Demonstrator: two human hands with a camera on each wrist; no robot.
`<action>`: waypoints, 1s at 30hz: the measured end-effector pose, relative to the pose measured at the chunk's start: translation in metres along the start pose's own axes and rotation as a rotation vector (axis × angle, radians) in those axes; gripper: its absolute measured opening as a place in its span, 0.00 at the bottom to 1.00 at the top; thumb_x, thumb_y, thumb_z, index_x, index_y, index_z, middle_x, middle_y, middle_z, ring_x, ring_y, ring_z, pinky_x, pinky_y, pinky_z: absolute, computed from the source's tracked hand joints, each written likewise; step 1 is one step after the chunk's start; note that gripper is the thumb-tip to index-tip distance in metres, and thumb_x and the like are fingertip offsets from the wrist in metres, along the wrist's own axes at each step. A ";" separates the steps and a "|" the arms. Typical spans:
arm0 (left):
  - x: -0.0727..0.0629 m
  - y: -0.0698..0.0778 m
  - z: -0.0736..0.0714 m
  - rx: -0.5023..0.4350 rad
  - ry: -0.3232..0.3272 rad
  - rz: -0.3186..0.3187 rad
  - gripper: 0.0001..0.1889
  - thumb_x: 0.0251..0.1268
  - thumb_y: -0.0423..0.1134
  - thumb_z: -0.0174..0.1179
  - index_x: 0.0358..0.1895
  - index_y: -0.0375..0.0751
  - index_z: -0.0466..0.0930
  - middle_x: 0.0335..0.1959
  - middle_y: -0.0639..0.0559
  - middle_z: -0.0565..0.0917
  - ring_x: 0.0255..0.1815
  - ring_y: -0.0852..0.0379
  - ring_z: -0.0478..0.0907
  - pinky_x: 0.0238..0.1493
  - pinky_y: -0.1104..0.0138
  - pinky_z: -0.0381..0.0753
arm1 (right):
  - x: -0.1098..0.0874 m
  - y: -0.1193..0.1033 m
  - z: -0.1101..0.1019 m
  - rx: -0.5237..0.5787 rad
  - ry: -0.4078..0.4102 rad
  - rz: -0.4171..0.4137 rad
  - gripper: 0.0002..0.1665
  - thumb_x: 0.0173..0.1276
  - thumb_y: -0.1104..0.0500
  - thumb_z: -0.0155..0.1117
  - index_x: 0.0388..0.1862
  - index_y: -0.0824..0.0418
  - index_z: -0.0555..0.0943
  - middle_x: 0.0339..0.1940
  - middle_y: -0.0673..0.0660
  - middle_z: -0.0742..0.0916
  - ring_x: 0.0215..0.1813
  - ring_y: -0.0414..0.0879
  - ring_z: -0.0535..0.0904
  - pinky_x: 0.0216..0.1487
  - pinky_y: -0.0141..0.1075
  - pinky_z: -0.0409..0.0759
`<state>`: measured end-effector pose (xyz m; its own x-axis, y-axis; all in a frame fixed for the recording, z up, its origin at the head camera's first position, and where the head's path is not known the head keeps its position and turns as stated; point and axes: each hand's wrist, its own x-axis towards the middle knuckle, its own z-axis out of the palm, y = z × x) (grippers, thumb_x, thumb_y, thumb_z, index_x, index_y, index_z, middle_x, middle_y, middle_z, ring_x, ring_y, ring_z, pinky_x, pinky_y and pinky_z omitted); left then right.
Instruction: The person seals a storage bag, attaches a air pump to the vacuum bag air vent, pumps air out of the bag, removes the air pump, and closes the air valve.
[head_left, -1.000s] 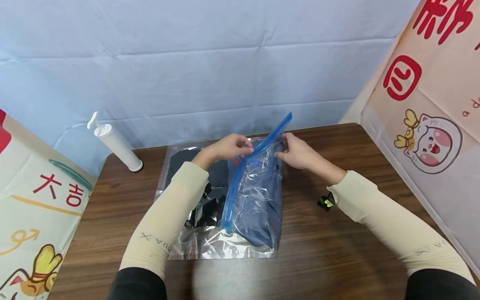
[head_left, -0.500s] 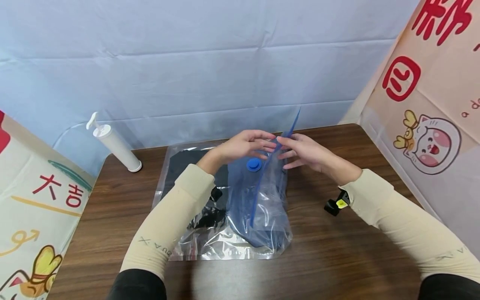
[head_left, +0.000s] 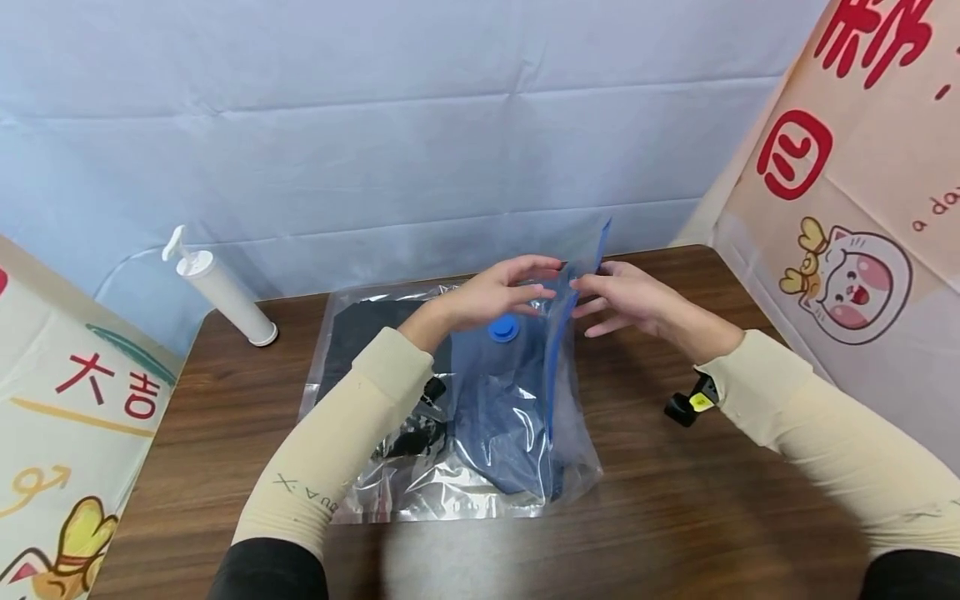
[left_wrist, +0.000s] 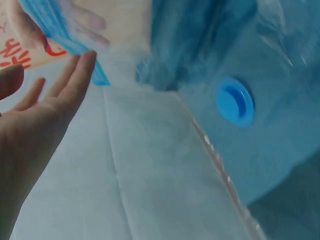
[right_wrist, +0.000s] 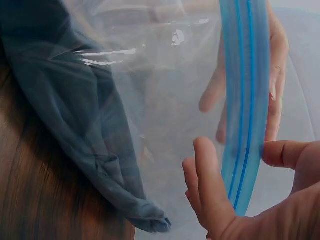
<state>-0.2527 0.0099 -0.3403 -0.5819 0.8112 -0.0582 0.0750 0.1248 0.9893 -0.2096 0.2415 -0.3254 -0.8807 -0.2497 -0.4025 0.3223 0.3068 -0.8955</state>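
Note:
A clear vacuum storage bag (head_left: 442, 504) lies on the table with folded dark and blue clothes (head_left: 491, 408) inside. On its top face is a round blue valve (head_left: 504, 328). The bag's blue zip strip (right_wrist: 245, 100) stands raised along the right side. My left hand (head_left: 502, 292) reaches over the bag, fingers extended, fingertips right at the strip. On the other side, my right hand (head_left: 630, 300) has its thumb at the strip's edge and its straight fingers spread along the clear plastic. A gap shows between that thumb and the fingers.
A white hand pump (head_left: 228, 296) leans at the table's back left corner. The wooden table (head_left: 660, 492) meets a pale blue cloth backdrop (head_left: 360, 167). Printed cloths hang at both sides, the right one (head_left: 862, 367) close to the table's edge.
The zip strip has swung from lying over the bag to standing upright at the right, uncovering the valve. Both hands have moved right with it, and their fingers have straightened.

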 end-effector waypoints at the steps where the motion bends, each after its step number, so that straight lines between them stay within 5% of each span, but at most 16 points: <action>1: -0.001 0.000 -0.002 0.038 0.007 -0.013 0.24 0.83 0.32 0.45 0.78 0.38 0.60 0.76 0.43 0.65 0.72 0.43 0.70 0.67 0.52 0.75 | 0.000 0.000 -0.001 0.001 0.008 0.000 0.38 0.79 0.57 0.50 0.77 0.75 0.50 0.72 0.72 0.71 0.64 0.61 0.79 0.49 0.45 0.87; 8: -0.022 -0.011 -0.024 0.494 0.034 -0.106 0.23 0.82 0.37 0.51 0.74 0.35 0.67 0.72 0.42 0.72 0.69 0.45 0.73 0.67 0.58 0.74 | -0.006 0.008 -0.016 -0.030 0.023 -0.023 0.37 0.71 0.69 0.45 0.75 0.80 0.48 0.63 0.73 0.73 0.44 0.43 0.85 0.46 0.40 0.87; 15: -0.075 -0.055 -0.058 0.907 -0.023 -0.230 0.28 0.79 0.41 0.55 0.73 0.26 0.65 0.72 0.31 0.69 0.72 0.36 0.67 0.72 0.49 0.66 | -0.019 0.021 -0.053 -0.158 -0.027 -0.012 0.42 0.75 0.71 0.48 0.78 0.81 0.39 0.70 0.83 0.66 0.46 0.44 0.85 0.48 0.42 0.86; 22: -0.135 -0.099 -0.089 0.949 0.001 -0.496 0.49 0.67 0.57 0.67 0.81 0.38 0.53 0.81 0.27 0.44 0.80 0.25 0.41 0.70 0.27 0.49 | -0.022 0.040 -0.078 -0.246 0.003 0.000 0.42 0.72 0.75 0.45 0.78 0.80 0.39 0.68 0.83 0.70 0.48 0.49 0.85 0.49 0.50 0.86; 30: -0.164 -0.124 -0.084 0.929 0.104 -0.439 0.54 0.62 0.59 0.71 0.83 0.44 0.50 0.81 0.29 0.43 0.80 0.25 0.39 0.67 0.24 0.46 | -0.015 0.072 -0.086 -0.302 0.126 0.030 0.42 0.68 0.75 0.45 0.79 0.80 0.43 0.58 0.79 0.76 0.37 0.45 0.84 0.38 0.43 0.86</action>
<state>-0.2344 -0.1866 -0.4424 -0.7730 0.5394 -0.3340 0.4092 0.8262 0.3873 -0.2031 0.3463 -0.3670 -0.9145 -0.1264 -0.3843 0.2478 0.5759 -0.7791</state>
